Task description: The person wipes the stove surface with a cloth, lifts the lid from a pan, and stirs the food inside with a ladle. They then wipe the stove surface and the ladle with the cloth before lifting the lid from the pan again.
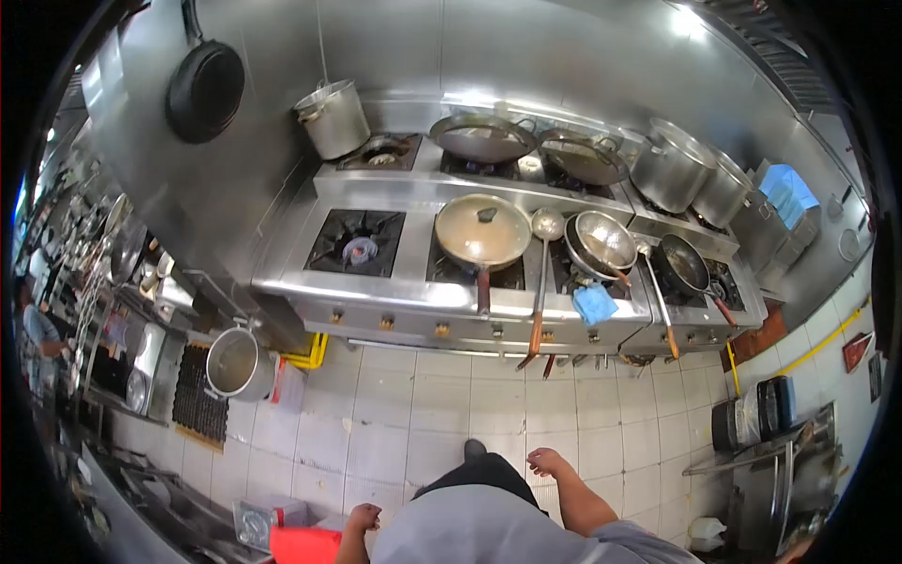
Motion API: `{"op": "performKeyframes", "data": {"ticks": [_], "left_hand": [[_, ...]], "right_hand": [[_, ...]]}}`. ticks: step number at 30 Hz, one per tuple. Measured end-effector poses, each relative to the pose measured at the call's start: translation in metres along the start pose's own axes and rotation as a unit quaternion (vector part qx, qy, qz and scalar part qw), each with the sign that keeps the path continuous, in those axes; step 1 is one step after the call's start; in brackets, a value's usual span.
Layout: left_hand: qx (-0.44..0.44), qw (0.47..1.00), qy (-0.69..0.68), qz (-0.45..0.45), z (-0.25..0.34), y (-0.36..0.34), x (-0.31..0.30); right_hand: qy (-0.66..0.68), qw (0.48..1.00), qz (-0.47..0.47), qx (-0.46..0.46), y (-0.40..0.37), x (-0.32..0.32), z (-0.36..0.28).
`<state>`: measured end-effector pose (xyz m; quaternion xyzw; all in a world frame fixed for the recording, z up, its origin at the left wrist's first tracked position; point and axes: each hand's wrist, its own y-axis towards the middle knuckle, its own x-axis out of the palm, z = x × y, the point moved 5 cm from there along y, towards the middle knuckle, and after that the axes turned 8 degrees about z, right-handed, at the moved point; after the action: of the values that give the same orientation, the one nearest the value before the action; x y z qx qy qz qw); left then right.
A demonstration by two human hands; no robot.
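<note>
Low in the head view, my left hand hangs beside my body with its fingers curled, near a red object on the floor. On the other side my right hand hangs over the tiles, its fingers bent; whether it holds anything small is unclear. Neither hand touches the stove. On the stove's front row are a lidded pan, a ladle, a steel bowl-shaped pan, a blue cloth and a black frying pan.
Two wide pans and several tall pots stand on the back row. Handles jut over the stove's front edge. A large pot stands at the left. A metal rack is at the lower right.
</note>
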<state>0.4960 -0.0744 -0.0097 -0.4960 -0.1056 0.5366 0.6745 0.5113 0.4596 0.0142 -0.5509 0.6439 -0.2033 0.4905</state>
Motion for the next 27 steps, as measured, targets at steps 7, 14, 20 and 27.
{"op": "performKeyframes", "data": {"ticks": [7, 14, 20, 27], "left_hand": [[0.009, 0.999, 0.016, -0.051, -0.076, 0.003, 0.009], [-0.033, 0.999, -0.012, -0.035, -0.069, -0.021, 0.017], [-0.024, 0.994, -0.081, -0.065, -0.070, -0.003, 0.020], [-0.035, 0.987, -0.157, -0.009, -0.079, -0.011, -0.005]], "right_hand": [[-0.002, 0.999, -0.007, 0.036, -0.040, 0.011, 0.040], [0.028, 1.000, 0.007, 0.003, -0.051, 0.011, 0.031], [0.231, 0.972, -0.017, -0.020, -0.058, 0.035, -0.028], [0.205, 0.960, -0.029, -0.187, -0.061, 0.018, -0.185]]}}
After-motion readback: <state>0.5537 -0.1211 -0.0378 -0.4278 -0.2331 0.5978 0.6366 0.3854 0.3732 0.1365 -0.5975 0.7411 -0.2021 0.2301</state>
